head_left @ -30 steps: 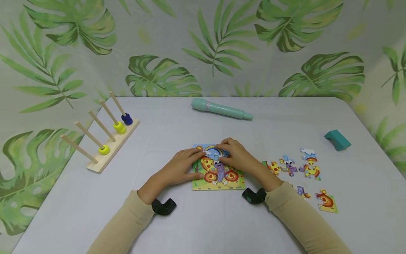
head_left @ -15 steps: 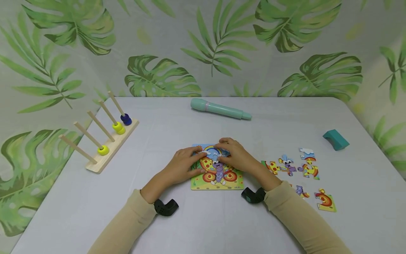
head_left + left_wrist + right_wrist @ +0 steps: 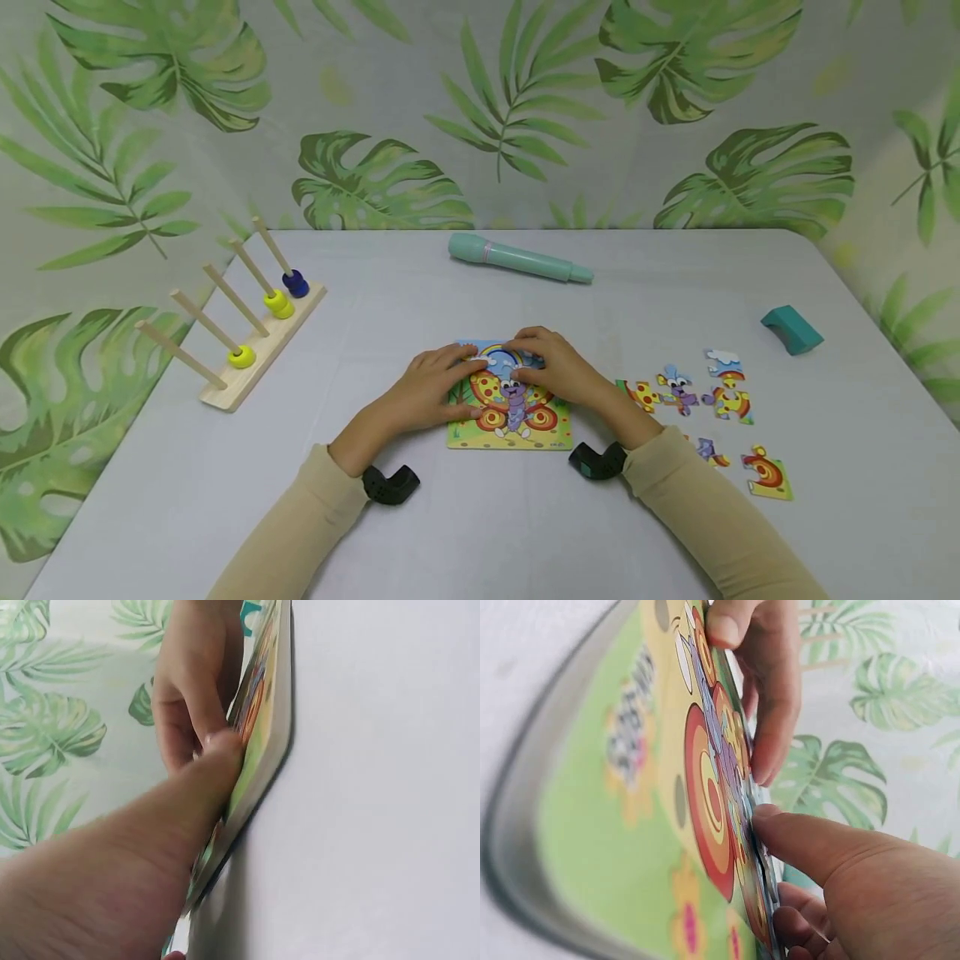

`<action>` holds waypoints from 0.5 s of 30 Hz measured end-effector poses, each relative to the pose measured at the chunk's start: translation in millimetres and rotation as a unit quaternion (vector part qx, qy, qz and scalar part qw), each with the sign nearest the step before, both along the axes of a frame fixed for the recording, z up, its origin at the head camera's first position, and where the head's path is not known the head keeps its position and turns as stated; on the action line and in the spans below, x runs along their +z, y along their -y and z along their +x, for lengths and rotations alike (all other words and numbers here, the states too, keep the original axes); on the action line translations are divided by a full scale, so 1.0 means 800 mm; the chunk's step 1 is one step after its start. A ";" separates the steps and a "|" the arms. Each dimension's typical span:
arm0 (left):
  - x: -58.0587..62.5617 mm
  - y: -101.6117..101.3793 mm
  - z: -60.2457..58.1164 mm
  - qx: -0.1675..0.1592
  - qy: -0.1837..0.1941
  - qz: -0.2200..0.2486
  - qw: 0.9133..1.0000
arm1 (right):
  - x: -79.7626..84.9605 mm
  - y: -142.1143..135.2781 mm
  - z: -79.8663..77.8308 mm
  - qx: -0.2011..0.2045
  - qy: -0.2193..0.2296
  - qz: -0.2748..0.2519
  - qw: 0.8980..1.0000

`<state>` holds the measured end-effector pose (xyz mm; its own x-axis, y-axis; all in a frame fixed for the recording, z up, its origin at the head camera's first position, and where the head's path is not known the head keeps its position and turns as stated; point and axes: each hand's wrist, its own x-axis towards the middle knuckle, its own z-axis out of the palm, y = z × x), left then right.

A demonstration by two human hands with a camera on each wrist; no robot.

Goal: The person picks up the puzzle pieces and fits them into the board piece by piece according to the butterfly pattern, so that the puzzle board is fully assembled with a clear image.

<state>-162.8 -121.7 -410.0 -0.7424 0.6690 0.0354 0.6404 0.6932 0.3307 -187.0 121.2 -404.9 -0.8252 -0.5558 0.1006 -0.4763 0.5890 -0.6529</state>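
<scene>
A square butterfly puzzle board (image 3: 517,440) lies on the table in front of me. My left hand (image 3: 420,392) rests on its left side, thumb on the lower left wing and fingertips up by the rainbow. At the upper right part of the board, my right hand (image 3: 562,367) pinches a blue sky puzzle piece (image 3: 534,362) between thumb and curled fingers; most of that piece is hidden under the hand. In the right wrist view the right thumb (image 3: 802,836) lies against the piece's edge, just over the picture, with the left hand (image 3: 769,682) beyond it.
Several loose puzzle pieces (image 3: 731,402) lie to the right, some partly behind the right sleeve. Beyond them is a teal arched block (image 3: 792,330). A mint toy microphone (image 3: 519,258) lies at the back, and a wooden peg stand (image 3: 266,350) with yellow and blue beads stands at the left.
The left hand's thumb and fingers have shifted slightly on the board. The right hand keeps its place at the upper right of the picture. The whole view has drifted a little.
</scene>
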 end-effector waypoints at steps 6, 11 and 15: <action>0.009 0.005 -0.001 -0.012 0.033 -0.006 0.999 | -0.001 0.000 0.000 0.005 0.001 -0.007 1.000; 0.011 0.005 -0.001 -0.018 0.044 -0.008 0.999 | 0.002 0.002 0.002 -0.007 0.004 0.012 1.000; 0.009 0.003 -0.002 -0.019 0.045 -0.008 0.999 | 0.008 0.001 0.004 -0.011 0.023 0.027 0.999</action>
